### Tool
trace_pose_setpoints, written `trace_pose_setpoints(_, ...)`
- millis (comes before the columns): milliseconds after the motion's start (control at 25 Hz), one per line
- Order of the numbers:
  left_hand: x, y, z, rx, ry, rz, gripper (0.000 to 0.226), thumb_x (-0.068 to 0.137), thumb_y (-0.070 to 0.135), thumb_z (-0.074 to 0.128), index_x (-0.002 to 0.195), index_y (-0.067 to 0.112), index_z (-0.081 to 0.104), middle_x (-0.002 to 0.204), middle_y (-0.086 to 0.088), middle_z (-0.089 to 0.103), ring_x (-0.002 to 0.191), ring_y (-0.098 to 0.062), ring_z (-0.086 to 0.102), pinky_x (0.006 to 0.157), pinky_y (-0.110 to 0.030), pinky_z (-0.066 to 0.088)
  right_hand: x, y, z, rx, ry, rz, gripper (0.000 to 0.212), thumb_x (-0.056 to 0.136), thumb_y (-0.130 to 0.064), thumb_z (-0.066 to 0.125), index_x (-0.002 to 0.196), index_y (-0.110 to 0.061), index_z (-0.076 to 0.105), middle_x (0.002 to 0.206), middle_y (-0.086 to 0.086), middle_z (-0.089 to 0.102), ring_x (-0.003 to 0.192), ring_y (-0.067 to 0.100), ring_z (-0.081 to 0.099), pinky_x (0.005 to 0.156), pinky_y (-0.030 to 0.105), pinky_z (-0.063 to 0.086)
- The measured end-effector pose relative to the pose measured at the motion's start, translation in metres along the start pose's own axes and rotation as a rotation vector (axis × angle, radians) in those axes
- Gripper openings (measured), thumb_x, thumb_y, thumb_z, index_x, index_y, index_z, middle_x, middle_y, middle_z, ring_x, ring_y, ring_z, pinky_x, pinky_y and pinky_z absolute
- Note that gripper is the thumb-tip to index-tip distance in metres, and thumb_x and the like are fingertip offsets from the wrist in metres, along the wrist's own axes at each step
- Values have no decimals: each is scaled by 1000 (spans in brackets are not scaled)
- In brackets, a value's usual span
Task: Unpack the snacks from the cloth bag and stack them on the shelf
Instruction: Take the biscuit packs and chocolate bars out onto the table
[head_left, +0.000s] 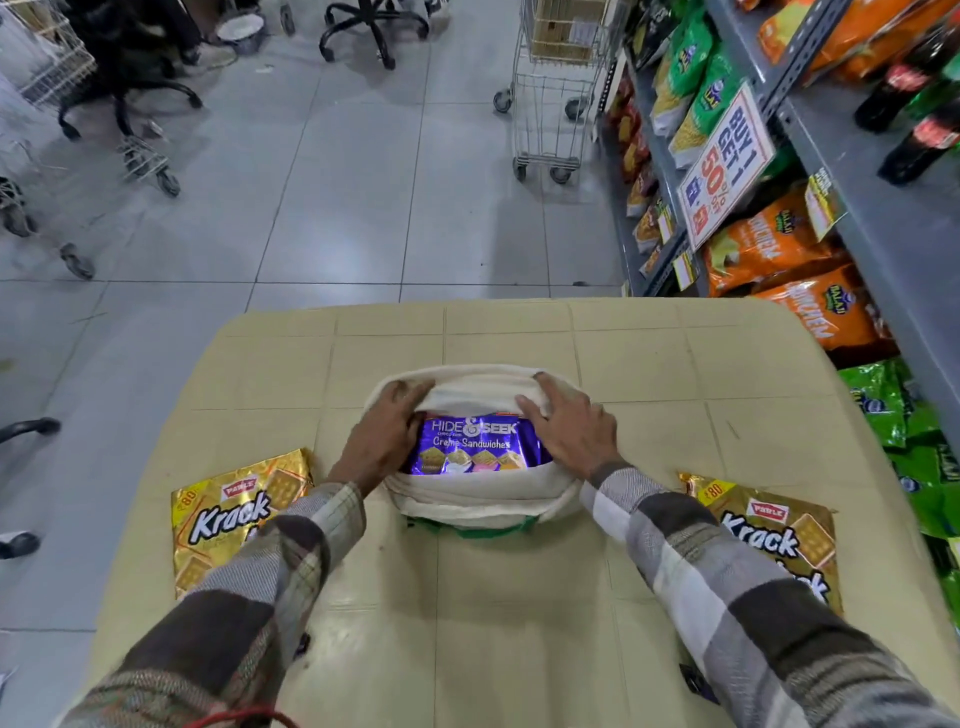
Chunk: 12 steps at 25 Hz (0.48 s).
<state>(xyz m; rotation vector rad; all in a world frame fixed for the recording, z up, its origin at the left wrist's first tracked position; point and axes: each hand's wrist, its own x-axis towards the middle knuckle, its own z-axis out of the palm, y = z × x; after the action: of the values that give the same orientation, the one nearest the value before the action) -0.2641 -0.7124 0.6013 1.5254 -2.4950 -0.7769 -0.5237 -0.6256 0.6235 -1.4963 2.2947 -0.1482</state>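
Observation:
A cream cloth bag sits in the middle of a beige table, its mouth rolled down and open. Inside lies a purple Hide & Seek biscuit pack. My left hand grips the bag's left rim, fingers curled over the cloth. My right hand grips the right rim the same way. One gold Krack Jack pack lies flat on the table to the left of the bag, and another gold Krack Jack pack lies to the right, partly under my right sleeve.
A grey shelf unit on the right holds orange, green and yellow snack bags and dark bottles, with a "Buy 1 Get 1" sign. A wire trolley stands on the tiled floor ahead. Office chairs and another trolley stand at far left.

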Motion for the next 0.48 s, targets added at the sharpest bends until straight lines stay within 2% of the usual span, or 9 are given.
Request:
trace_pose_setpoints(80, 18, -13, -2, 30, -16, -74, 31, 98, 35, 44, 125, 28, 58, 125, -9, 63, 116, -32, 59, 92, -43, 50, 21, 7, 3, -88, 46, -22, 37, 100, -53, 31, 121, -30, 50, 111, 13, 71, 99, 40, 67, 80, 43, 48)
trace_pose_setpoints(120, 25, -22, 0, 0, -16, -147, 29, 97, 43, 44, 110, 27, 64, 114, -9, 70, 108, -34, 63, 86, -42, 51, 30, 13, 8, -121, 28, -1, 33, 102, -46, 33, 116, -25, 55, 108, 14, 71, 98, 40, 68, 79, 41, 47)
trace_pose_setpoints(200, 29, -35, 10, -224, 7, -339, 38, 86, 53, 48, 85, 21, 69, 94, -12, 75, 98, -36, 67, 78, -39, 49, 34, 26, 24, -187, -41, 13, 26, 101, -34, 39, 112, -20, 58, 110, 13, 69, 101, 38, 67, 80, 39, 47)
trace_pose_setpoints(240, 27, -37, 18, -329, 34, -420, 38, 81, 52, 51, 82, 19, 70, 90, -12, 76, 96, -34, 69, 77, -38, 50, 28, 33, 35, -183, -54, 0, 23, 101, -32, 40, 112, -20, 56, 111, 11, 67, 100, 38, 67, 79, 39, 47)
trace_pose_setpoints(320, 16, -34, 31, -407, 134, -455, 34, 78, 45, 56, 90, 18, 74, 87, -8, 78, 91, -28, 72, 75, -35, 51, 14, 42, 53, -73, -27, -34, 19, 102, -33, 37, 111, -21, 49, 110, 8, 62, 96, 38, 67, 78, 41, 49)
trace_pose_setpoints(400, 2, -27, 37, -450, 233, -339, 28, 83, 37, 58, 103, 22, 70, 93, -3, 76, 91, -22, 71, 76, -33, 51, 7, 44, 54, 128, 26, -33, 16, 103, -33, 34, 110, -23, 45, 112, 6, 59, 97, 37, 65, 80, 42, 51)
trace_pose_setpoints(480, -20, -20, 38, -574, 281, -216, 29, 95, 30, 55, 124, 25, 56, 110, 2, 71, 101, -13, 68, 86, -29, 53, -5, 47, 47, 398, 47, -16, 23, 104, -40, 32, 121, -32, 44, 120, -1, 58, 106, 29, 62, 86, 39, 49)
